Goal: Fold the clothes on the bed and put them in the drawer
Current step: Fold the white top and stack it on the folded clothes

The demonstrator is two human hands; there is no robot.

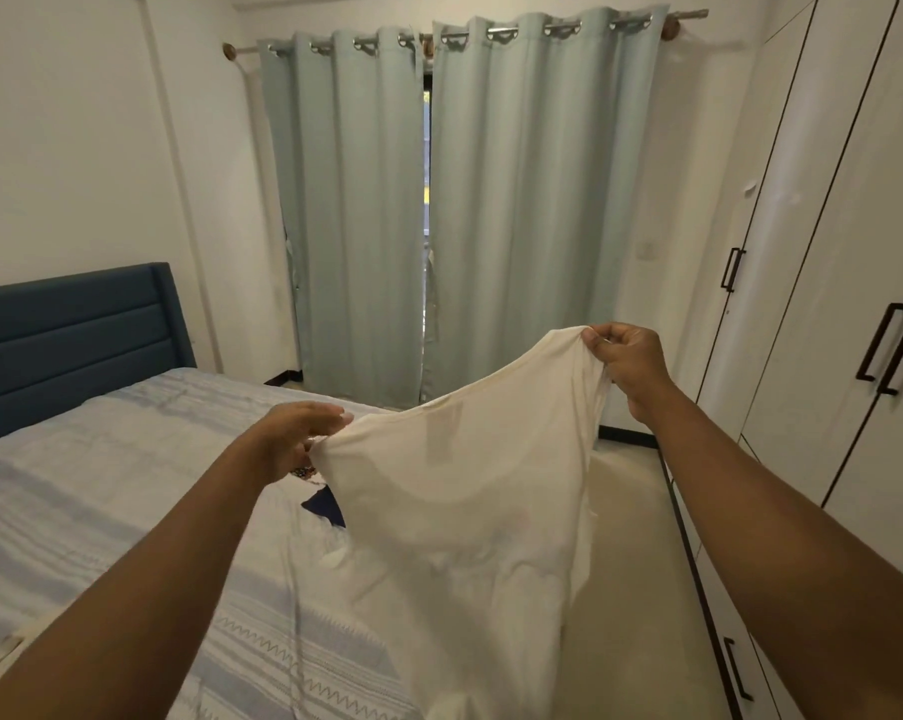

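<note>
A thin white garment (470, 522) hangs spread in the air over the bed's right edge. My right hand (628, 358) pinches its upper right corner, held high. My left hand (299, 433) grips its upper left corner, lower down over the bed (101, 501). The cloth sags between the two hands and drapes down toward the frame's bottom. Behind it on the bed lie a dark blue piece of clothing (327, 504) and a bit of patterned fabric (304, 472), both mostly hidden. A drawer front with a black handle (737, 667) shows at the lower right.
A white wardrobe (854, 262) with black handles lines the right wall. Pale green curtains (460, 210) hang at the far end. The blue headboard (70, 340) stands at the left. A narrow strip of floor (631, 537) runs between bed and wardrobe.
</note>
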